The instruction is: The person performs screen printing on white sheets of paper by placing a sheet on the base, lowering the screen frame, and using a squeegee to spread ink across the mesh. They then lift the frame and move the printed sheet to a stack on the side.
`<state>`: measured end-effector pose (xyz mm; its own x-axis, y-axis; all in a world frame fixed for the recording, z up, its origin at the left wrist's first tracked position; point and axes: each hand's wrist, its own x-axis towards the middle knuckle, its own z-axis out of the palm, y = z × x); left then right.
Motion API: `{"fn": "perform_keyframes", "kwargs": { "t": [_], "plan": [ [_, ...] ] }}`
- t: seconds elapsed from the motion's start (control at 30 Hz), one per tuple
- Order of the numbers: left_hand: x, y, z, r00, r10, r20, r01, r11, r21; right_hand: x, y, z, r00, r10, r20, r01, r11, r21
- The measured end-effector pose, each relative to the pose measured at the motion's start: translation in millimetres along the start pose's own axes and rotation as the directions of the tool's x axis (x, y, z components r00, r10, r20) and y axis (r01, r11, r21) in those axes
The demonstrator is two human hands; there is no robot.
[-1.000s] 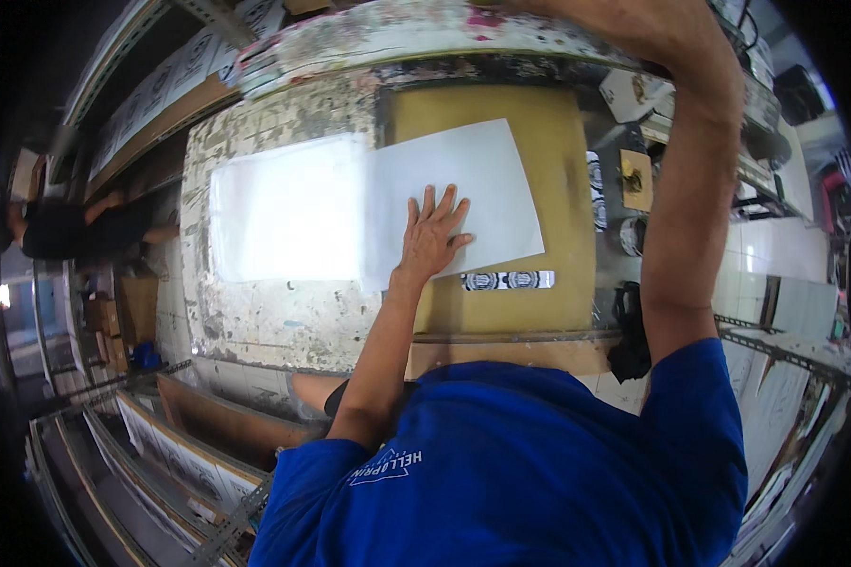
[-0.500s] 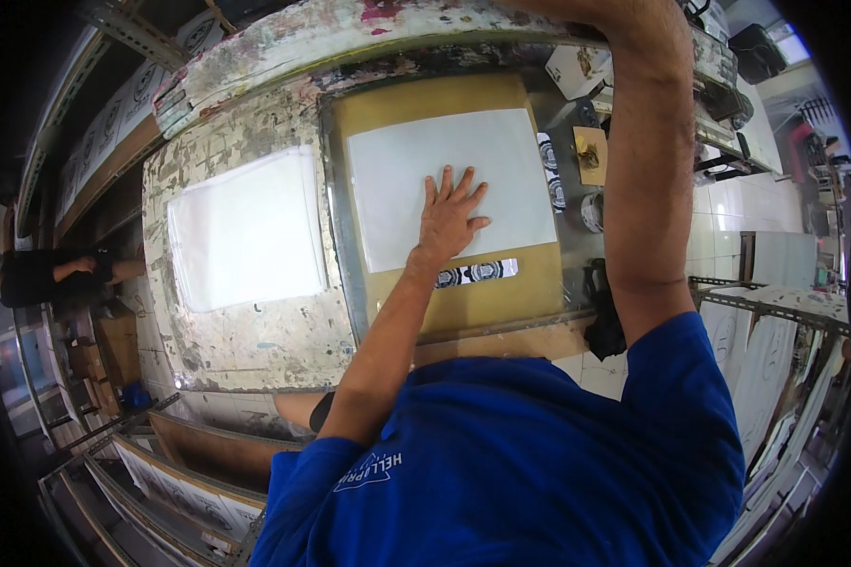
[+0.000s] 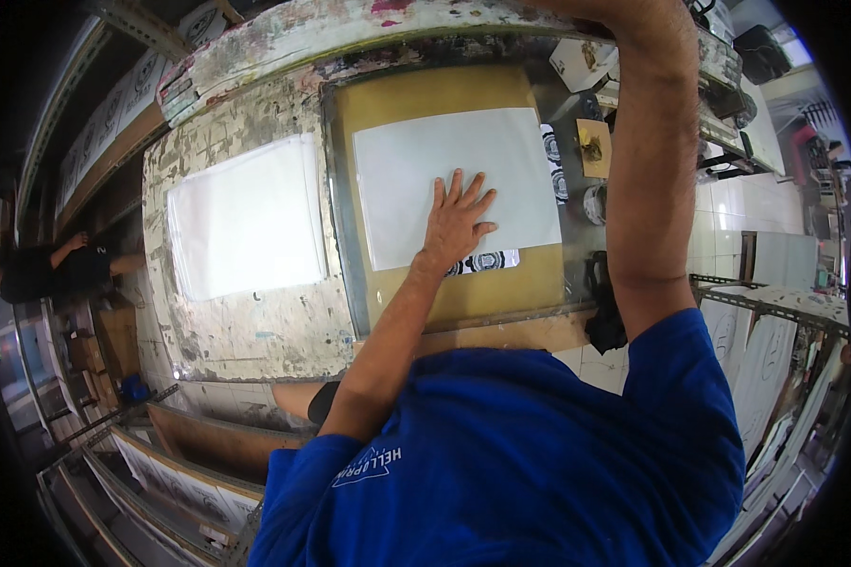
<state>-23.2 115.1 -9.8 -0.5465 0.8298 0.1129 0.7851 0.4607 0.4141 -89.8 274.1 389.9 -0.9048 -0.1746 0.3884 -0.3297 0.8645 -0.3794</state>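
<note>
The left hand [image 3: 456, 222] lay flat on a white sheet [image 3: 454, 180], a little above the middle of the frame. Its fingers were spread apart and it held nothing; it only pressed down on the paper. The white sheet sat on a tan board [image 3: 444, 94] in the upper middle of the frame. A strip with black round prints [image 3: 487, 262] stuck out from under the sheet's lower edge, just beside the wrist. More of these prints showed at the sheet's right edge.

The right arm [image 3: 648, 161] reached up along the right side of the frame. Its hand went past the top edge, so I could not tell if it was open or closed.

A second stack of white paper [image 3: 246, 217] lay to the left on a worn, paint-stained table [image 3: 246, 331]. It was apart from the board.

A small brown square [image 3: 593, 146] and a small round pot [image 3: 594, 203] sat just right of the board. The person wore a blue shirt [image 3: 529, 463] in the lower part of the frame. Another person in black [image 3: 52, 269] was at the far left edge.
</note>
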Motion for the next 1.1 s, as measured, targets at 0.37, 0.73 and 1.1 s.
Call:
{"fn": "perform_keyframes", "kwargs": {
  "t": [0.37, 0.73, 1.1],
  "plan": [
    [-6, -5, -14, 0.998, 0.019, -0.063, -0.024, 0.997, -0.068, -2, 5, 6, 0.992, -0.065, -0.112, 0.058, 0.996, -0.064],
    [-52, -50, -74, 0.921, -0.270, -0.282, 0.287, 0.958, 0.019, -10, -3, 6, 0.995, -0.079, -0.054, 0.079, 0.997, -0.002],
    [-84, 21, -175, 0.454, -0.737, -0.502, -0.321, 0.390, -0.863, -124, -20, 78, 0.975, -0.150, -0.164, 0.120, 0.976, -0.180]
  ]
}}
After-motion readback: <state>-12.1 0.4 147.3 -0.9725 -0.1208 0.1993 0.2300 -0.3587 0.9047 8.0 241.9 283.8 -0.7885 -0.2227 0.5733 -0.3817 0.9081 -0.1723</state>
